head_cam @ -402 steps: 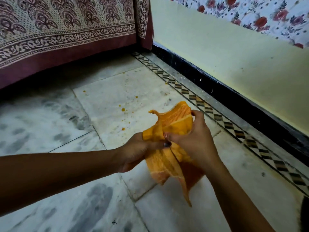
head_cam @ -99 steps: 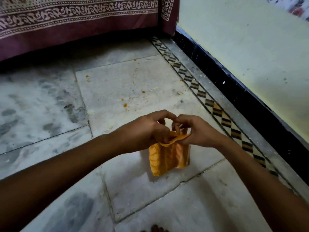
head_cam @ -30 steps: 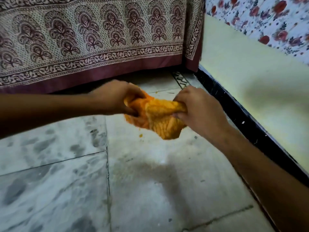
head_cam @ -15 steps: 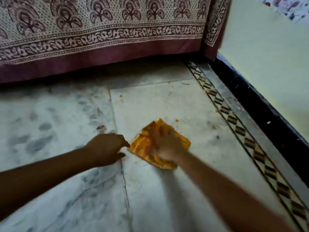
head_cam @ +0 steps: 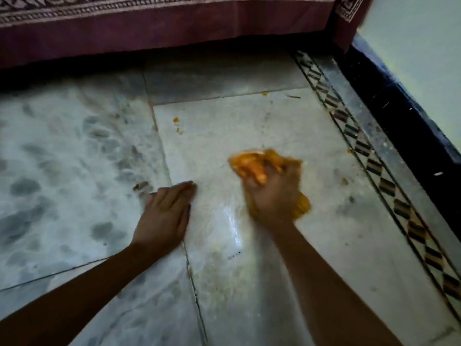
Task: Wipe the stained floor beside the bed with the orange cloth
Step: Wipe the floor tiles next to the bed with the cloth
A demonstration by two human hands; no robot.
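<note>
The orange cloth (head_cam: 252,166) lies bunched on the white marble floor (head_cam: 224,136), and my right hand (head_cam: 274,196) presses down on it, blurred by motion; its fingers look curled into the cloth. My left hand (head_cam: 167,208) rests flat on the floor to the left, fingers straight, across a tile joint. Small orange stains (head_cam: 176,120) dot the tile beyond the cloth. A wet sheen (head_cam: 234,221) shows between my hands.
The bed's maroon patterned cover (head_cam: 149,28) hangs along the top. A black skirting (head_cam: 399,113) and pale wall run down the right, with a patterned tile border (head_cam: 361,146) beside them. Grey-mottled marble (head_cam: 62,158) spreads to the left.
My right hand has slid the cloth to the right and bunched it up. My left hand has flattened onto the floor. The camera has tipped lower towards the floor.
</note>
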